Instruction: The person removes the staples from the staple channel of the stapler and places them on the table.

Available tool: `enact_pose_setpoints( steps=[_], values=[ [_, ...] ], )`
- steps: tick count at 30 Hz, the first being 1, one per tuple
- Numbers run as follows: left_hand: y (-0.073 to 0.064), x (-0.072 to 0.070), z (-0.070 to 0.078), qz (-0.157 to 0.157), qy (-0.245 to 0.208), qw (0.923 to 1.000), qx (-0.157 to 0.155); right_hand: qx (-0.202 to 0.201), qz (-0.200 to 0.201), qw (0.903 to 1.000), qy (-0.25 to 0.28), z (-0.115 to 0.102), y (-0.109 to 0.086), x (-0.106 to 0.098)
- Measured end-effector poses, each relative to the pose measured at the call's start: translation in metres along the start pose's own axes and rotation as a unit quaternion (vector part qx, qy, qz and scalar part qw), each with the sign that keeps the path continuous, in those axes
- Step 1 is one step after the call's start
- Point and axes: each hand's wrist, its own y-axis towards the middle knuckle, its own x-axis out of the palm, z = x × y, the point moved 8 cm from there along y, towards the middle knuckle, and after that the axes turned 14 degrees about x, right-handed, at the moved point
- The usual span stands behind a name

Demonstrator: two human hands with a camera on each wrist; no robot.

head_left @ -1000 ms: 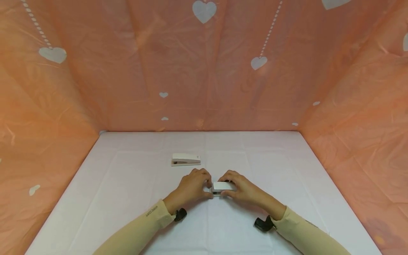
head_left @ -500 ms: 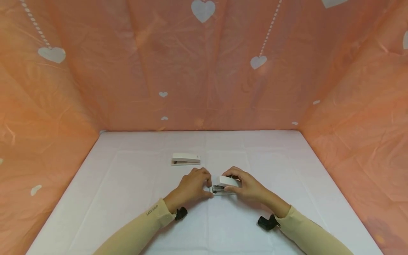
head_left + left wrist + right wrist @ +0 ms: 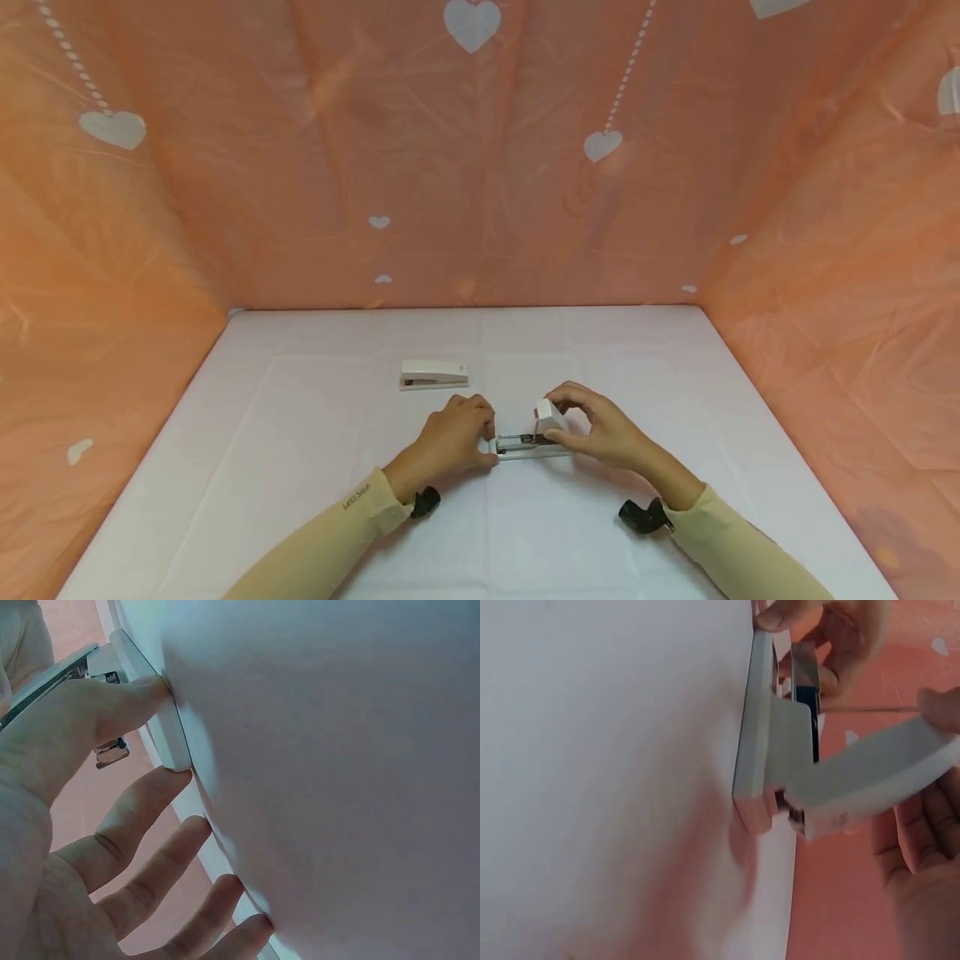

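We saw the left hand point(image 3: 450, 437) pinch an oblong white stapler point(image 3: 525, 454), the right hand point(image 3: 609, 432) its raised cover point(image 3: 547, 414). Another white stapler point(image 3: 433, 370) lay farther back, left.

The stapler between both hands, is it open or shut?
Open: this stapler has its top cover tilted up off the base, held by the right hand, exposing the metal rail.

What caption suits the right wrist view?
Right fingers hold the stapler top raised; left hand touches the base at its far end.
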Motion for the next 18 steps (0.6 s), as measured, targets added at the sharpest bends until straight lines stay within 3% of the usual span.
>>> enact_pose_setpoints(
  steps=[18],
  values=[
    [-0.003, -0.006, 0.003, 0.001, -0.005, 0.9999, 0.011, -0.019, 0.014, 0.9993, 0.029, 0.002, -0.008, -0.02]
  ],
)
